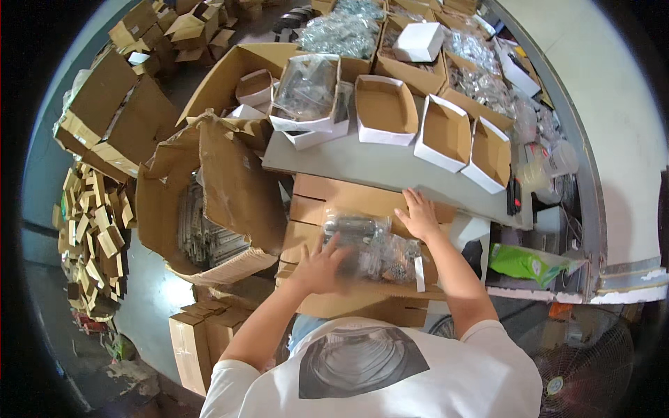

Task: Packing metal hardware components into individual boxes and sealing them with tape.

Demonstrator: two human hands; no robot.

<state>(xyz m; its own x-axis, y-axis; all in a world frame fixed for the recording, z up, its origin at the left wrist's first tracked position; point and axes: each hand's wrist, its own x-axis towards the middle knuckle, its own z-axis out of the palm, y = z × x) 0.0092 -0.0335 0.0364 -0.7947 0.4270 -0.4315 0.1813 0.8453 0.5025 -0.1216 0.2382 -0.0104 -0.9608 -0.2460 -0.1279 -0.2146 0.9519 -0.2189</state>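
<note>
Above an open carton (303, 233), left hand (320, 269) low, palm down, fingers spread, slightly blurred; contact with the bags (398, 258) beneath impossible to tell. At the carton's far edge, right hand (420, 216) palm down, thumb apart from outstretched fingers. On the carton, bags of clear, crinkled plastic around grey, metallic-looking parts (352, 226), beside a narrow white strip (419, 274). Farther off, shallow white boxes (385, 133) with brown insides on a smooth grey table (327, 157).

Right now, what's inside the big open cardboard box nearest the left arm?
Long greyish strips lie piled in the open cardboard box. The pile hides the box's bottom and its own lower layers.
</note>
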